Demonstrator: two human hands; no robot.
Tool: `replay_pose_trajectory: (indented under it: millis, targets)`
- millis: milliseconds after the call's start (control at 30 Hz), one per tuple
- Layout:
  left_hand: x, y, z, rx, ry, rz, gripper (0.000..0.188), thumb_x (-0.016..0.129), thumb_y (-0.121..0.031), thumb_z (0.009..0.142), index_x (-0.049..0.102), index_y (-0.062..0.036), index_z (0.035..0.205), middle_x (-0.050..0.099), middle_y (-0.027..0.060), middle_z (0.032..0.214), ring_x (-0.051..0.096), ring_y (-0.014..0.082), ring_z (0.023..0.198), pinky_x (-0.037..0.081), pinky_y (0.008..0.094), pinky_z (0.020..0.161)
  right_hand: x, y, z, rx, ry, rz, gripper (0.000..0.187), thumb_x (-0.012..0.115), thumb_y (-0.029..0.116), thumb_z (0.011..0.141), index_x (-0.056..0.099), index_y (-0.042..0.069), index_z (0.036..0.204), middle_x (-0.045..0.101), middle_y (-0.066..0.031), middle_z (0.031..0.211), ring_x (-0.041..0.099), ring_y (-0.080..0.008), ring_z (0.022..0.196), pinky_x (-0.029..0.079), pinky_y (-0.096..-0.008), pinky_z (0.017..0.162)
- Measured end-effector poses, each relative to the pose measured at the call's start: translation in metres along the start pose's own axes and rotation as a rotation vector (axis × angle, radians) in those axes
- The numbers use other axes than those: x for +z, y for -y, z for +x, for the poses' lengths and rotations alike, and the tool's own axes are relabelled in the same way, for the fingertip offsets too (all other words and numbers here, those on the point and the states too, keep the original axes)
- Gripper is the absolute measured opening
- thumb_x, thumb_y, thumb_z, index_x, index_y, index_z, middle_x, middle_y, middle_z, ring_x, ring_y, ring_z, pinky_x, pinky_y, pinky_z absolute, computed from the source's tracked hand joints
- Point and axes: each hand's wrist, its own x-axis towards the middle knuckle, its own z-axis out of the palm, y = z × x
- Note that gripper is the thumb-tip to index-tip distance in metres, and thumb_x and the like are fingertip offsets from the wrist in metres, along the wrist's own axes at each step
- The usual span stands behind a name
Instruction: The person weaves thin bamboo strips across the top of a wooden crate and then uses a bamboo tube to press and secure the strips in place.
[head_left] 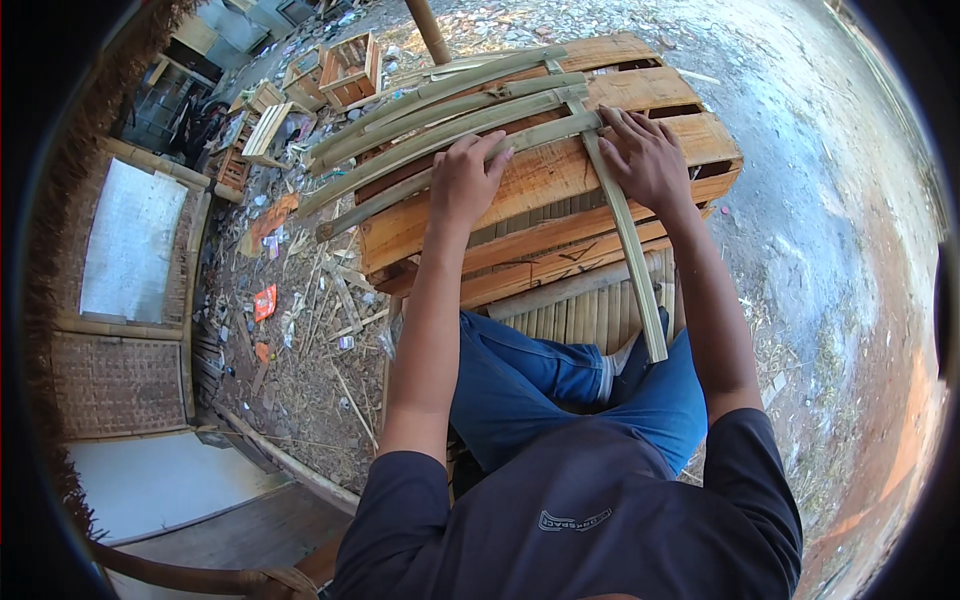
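Observation:
Several split bamboo strips [440, 132] lie side by side over a wooden slatted crate [530, 190] in front of me. My left hand [466, 182] is closed over the nearest bamboo strip [380, 200], its thumb stretched along it toward the right. At that strip's right end, my right hand [645, 162] has its fingers bent round the tip, where it meets a bamboo crosspiece [628, 245]. This crosspiece runs under the strips' right ends and slants down toward my knees. What lies under my palms is hidden.
The crate rests on a bamboo-slat bench [575, 312], my legs folded beside it. Smaller wooden crates [350, 72] stand at the far left. A bamboo post [428, 32] rises behind the strips. Litter and wood scraps cover the ground; a woven bamboo wall [118, 385] is at left.

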Motion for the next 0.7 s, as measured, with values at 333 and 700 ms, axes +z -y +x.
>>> replay_pose_trajectory:
  millis: [333,700]
  targets:
    - [0.0025,0.0022,-0.0033,-0.074,0.008,0.009,0.029,0.067,-0.035,0.099,0.076,-0.0135,0.116,0.075,0.0111,0.100,0.072,0.0326,0.090,0.053,0.0461,0.083,-0.0023,0.0008,0.0018,-0.018,-0.032,0.060,0.054,0.052,0.044,0.102,0.053,0.020,0.151,0.062,-0.0077,0.145,0.053,-0.0288,0.138,0.035,-0.0443,0.117]
    - [0.0006,0.0042,-0.0029,-0.060,-0.004,0.027,0.029,0.072,-0.032,0.095,0.076,-0.0080,0.112,0.075,0.0129,0.102,0.071,0.0350,0.089,0.055,0.0459,0.083,-0.0018,-0.0006,0.0032,0.001,0.005,0.070,0.054,0.052,0.044,0.102,0.054,0.019,0.151,0.060,-0.0101,0.147,0.051,-0.0283,0.141,0.034,-0.0440,0.118]
